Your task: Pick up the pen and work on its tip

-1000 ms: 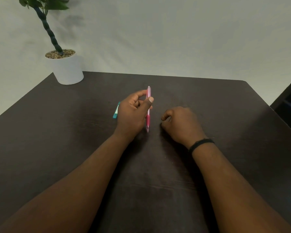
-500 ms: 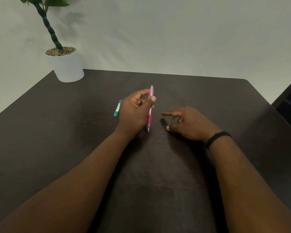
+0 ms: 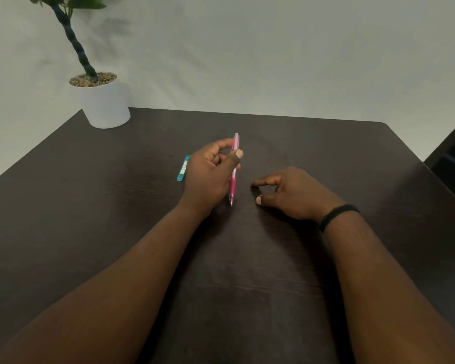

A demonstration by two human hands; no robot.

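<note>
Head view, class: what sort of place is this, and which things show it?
Probably a desk in a home or office: a dark wooden table, a potted plant against a plain wall, and a pink pen in the left hand.

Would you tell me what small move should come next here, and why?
Probably the right hand should close on the pen near its tip. The left hand pinches the pen with the tip towards the person, and the right hand's finger and thumb sit parted just beside it, holding nothing.
</note>
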